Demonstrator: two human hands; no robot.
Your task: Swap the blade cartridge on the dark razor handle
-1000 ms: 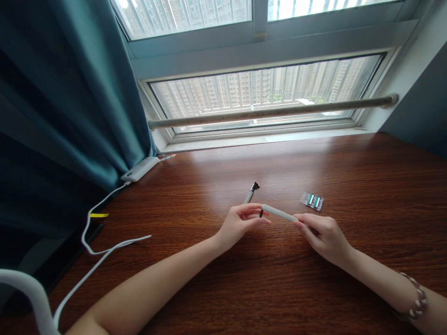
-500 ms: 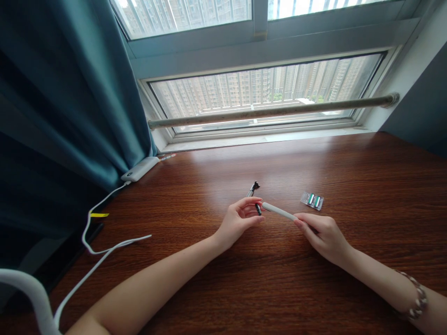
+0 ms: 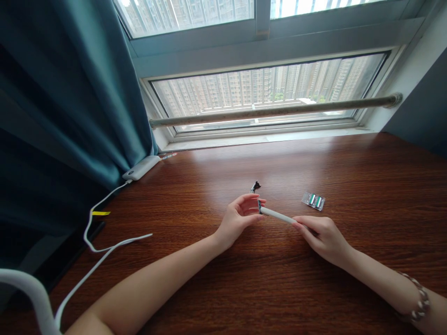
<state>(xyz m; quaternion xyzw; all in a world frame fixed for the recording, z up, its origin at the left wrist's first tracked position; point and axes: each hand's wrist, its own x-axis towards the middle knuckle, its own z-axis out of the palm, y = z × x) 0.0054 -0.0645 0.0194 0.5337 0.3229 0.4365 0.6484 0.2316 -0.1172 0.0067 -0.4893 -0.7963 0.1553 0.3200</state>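
Observation:
My left hand point(image 3: 239, 216) is closed, its thumb and fingertips pinching a small dark razor cartridge point(image 3: 259, 205). A slim white toothbrush point(image 3: 279, 215) slants between the hands, gripped near its right end by the thumb and fingers of my right hand point(image 3: 323, 235). Its left end meets the cartridge, with what look like short bristles on the underside. Just behind my left hand lies a silver razor handle point(image 3: 252, 190) with a black forked tip, partly hidden by the fingers. Beyond my right hand sits a clear plastic tray point(image 3: 306, 197) holding green-and-white razor cartridges point(image 3: 315, 201).
At the left, a white power bank point(image 3: 141, 168) rests by the blue curtain point(image 3: 87, 83), with a white cable point(image 3: 91, 232) running from it across the wooden table point(image 3: 216, 288). A thick white curved tube point(image 3: 31, 288) stands at the lower left. The window rail point(image 3: 279, 111) crosses behind.
The left end of the toothbrush has come against the razor cartridge, closing a small gap. The cartridge has turned slightly in my left fingers. Everything on the table stays put.

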